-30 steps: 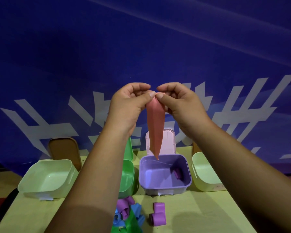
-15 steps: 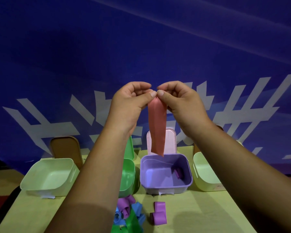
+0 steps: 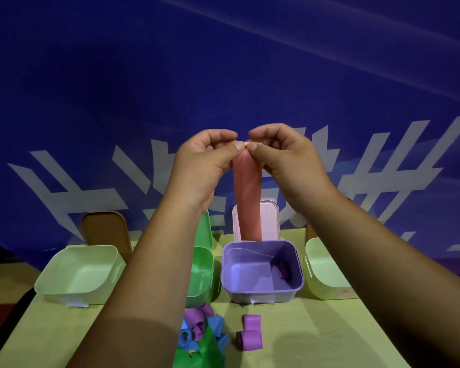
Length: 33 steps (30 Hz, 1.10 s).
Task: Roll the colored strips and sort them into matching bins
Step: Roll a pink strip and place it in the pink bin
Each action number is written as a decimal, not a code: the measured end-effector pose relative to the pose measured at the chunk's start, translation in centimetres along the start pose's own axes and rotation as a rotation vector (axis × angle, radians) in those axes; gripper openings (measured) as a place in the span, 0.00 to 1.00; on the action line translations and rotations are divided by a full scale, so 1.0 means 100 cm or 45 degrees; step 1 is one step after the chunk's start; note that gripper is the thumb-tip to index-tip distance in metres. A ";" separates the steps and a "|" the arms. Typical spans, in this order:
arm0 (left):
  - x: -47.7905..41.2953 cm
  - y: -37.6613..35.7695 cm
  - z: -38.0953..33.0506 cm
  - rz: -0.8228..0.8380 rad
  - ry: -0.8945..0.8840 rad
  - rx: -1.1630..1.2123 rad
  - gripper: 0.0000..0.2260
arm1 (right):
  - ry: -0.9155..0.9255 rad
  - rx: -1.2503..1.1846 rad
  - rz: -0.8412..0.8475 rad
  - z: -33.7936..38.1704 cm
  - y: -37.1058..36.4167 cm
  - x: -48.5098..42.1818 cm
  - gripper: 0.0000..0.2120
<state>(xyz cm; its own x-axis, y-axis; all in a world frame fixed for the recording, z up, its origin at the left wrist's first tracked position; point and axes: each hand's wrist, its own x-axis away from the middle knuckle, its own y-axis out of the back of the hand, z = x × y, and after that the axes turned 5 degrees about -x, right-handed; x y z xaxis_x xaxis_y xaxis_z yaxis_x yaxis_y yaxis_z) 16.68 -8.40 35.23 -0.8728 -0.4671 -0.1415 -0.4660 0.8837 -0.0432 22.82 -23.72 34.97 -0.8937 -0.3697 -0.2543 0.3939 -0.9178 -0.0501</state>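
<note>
Above the row of bins, both forearms reach up and forward from the bottom corners of my view and converge at the centre; the left hand (image 3: 202, 166) and the right hand (image 3: 290, 160) meet thumb tip to thumb tip, backs toward me, fingers curled inward over the top. Each hand pinches the upper end of the salmon-pink flat foam strip (image 3: 247, 197) between thumb and forefinger, so both grips are closed on it; how the other fingers lie behind the strip I cannot tell. The strip hangs straight down from the pinch, unrolled, slightly narrower at the top; its lower end shows in front of the upright pale pink plastic lid (image 3: 270, 221) and just over the back rim of the lilac rectangular plastic bin (image 3: 239, 294); whether it touches that rim I cannot tell.

One small purple roll (image 3: 283, 269) lies inside the lilac bin near its right wall. Left of it stands a green plastic bin (image 3: 205, 266), partly hidden by the left forearm; further left a pale green plastic bin (image 3: 64, 293) with a brown rounded lid (image 3: 104, 229) upright behind it; another pale green bin (image 3: 319, 274) sits at the right, behind the right forearm. On the yellow-green tabletop (image 3: 316, 335) near me lie a curled purple strip (image 3: 250, 333) and, just beside it to the left, a heap of purple, blue and green strips (image 3: 197, 328). Behind everything hangs a dark blue banner with white strokes (image 3: 223, 75).
</note>
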 end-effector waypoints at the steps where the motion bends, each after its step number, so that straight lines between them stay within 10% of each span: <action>1: 0.000 0.000 0.000 -0.005 -0.003 0.009 0.11 | -0.015 -0.035 -0.001 0.000 0.000 0.000 0.08; 33: 0.004 0.008 0.010 0.033 0.050 0.083 0.06 | 0.024 0.050 -0.033 -0.004 -0.012 0.005 0.05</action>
<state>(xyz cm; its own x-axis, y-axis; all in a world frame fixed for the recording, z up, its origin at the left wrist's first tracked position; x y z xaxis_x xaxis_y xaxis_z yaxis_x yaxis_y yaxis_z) 16.07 -7.84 34.12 -0.8900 -0.4439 -0.1044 -0.4340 0.8948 -0.1048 21.95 -22.72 34.54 -0.8992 -0.3434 -0.2713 0.3617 -0.9321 -0.0190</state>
